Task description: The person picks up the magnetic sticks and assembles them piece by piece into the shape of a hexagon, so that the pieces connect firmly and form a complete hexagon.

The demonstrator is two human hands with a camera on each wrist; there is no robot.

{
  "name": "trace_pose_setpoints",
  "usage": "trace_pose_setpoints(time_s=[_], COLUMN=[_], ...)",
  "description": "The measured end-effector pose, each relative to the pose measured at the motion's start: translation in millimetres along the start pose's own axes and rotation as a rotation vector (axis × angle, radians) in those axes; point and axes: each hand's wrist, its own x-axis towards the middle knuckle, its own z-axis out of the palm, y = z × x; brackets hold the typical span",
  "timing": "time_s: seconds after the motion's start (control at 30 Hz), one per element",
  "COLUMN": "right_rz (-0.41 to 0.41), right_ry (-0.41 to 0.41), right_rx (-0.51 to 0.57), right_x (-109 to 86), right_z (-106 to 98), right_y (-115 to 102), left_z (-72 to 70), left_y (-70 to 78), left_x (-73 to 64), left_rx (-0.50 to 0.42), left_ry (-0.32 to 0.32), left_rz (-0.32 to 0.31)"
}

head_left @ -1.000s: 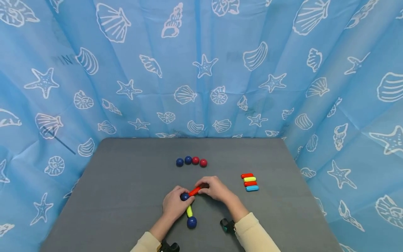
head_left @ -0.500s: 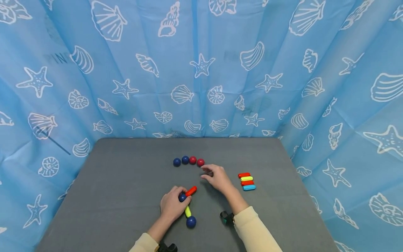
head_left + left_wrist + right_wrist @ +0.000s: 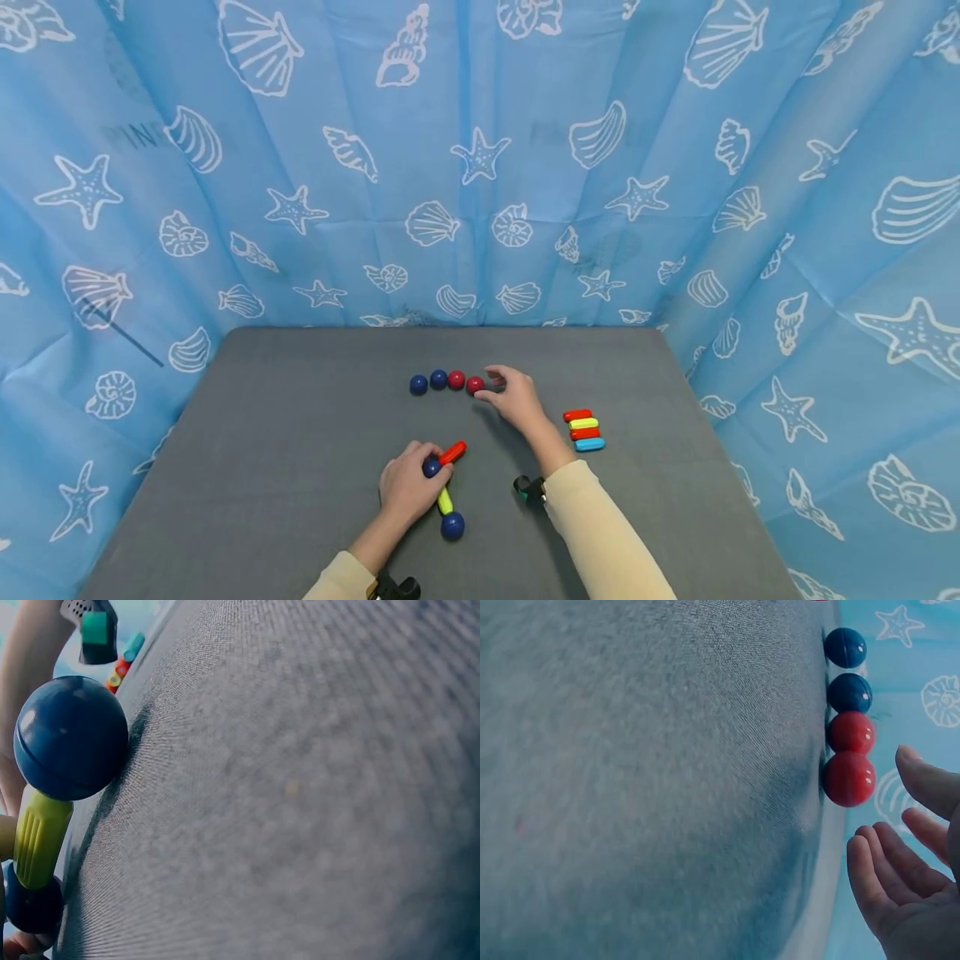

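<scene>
My left hand (image 3: 407, 485) pinches a blue ball (image 3: 431, 467) between thumb and fingers, low over the table. A red stick (image 3: 453, 452) joins that ball on its far right side. Nearer me, a yellow stick (image 3: 445, 502) links it to a second blue ball (image 3: 452, 526); the left wrist view shows this ball (image 3: 71, 739) and the ridged yellow stick (image 3: 43, 840) up close. At the back, my right hand (image 3: 517, 402) reaches the rightmost red ball (image 3: 475, 385), thumb and fingers spread. The right wrist view shows its fingers apart from that red ball (image 3: 849, 780).
Left of that ball, another red ball (image 3: 456, 380) and two blue balls (image 3: 438, 379) continue the row. On the right lies a stack of short sticks, with a blue stick (image 3: 589, 445) nearest me. A shell-print curtain (image 3: 480, 208) hangs behind the grey table (image 3: 300, 400).
My right hand has let go of the red stick and moved away from me to the red ball at the row's right end. My left hand keeps its hold on the blue ball.
</scene>
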Motion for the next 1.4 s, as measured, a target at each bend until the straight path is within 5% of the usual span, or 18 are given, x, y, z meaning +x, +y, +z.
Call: trace_pose_setpoints(time_s=[0.17, 0.83, 1.4], right_rz=[0.059, 0.018, 0.005], right_ry=[-0.01, -0.047, -0.018], right_rx=[0.026, -0.034, 0.04], right_x=[9.6, 14.4, -19.7], right_z=[6, 25, 12], right_y=[1, 13, 13], left_z=[-1.6, 1.2, -0.2], left_y=[-1.2, -3.4, -3.3], left_x=[3.7, -1.2, 1.9], left_rx=[-0.011, -0.008, -0.004], left_ry=[0.003, 0.003, -0.031], left_rz=[0.015, -0.012, -0.033])
